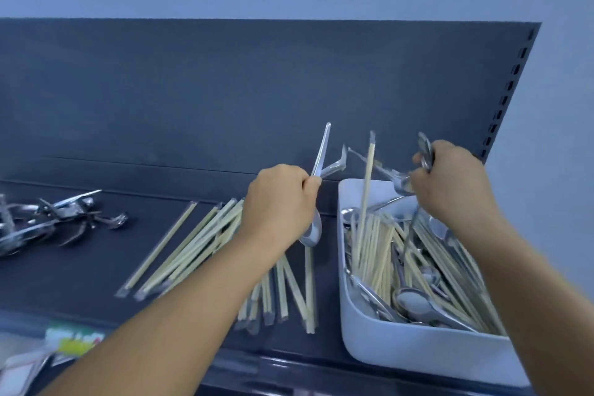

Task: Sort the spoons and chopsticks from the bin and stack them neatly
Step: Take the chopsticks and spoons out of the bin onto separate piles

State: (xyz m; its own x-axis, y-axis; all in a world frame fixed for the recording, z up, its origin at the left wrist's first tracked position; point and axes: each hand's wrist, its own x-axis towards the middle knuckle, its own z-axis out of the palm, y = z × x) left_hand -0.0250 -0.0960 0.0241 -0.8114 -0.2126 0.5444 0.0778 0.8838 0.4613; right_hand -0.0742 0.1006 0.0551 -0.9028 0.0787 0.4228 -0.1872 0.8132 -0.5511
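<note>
Spoons fill both hands: left hand (281,199) fingers clench some beside the bin (418,354), right hand (450,177) grasps more above it. Best align bowls before adding them to the spoon pile (48,219), far left.

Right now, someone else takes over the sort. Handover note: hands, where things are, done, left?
Left hand: grips wrapped spoons, bowl down, above the chopstick pile.
Right hand: grips several spoons over the bin.
Done: spoon pile at far left of the shelf, chopsticks laid mid-shelf, both loose, not neatly stacked.
Left: the bin holds many mixed chopsticks and spoons. Put down the held spoons, empty the bin, square up both piles.
</note>
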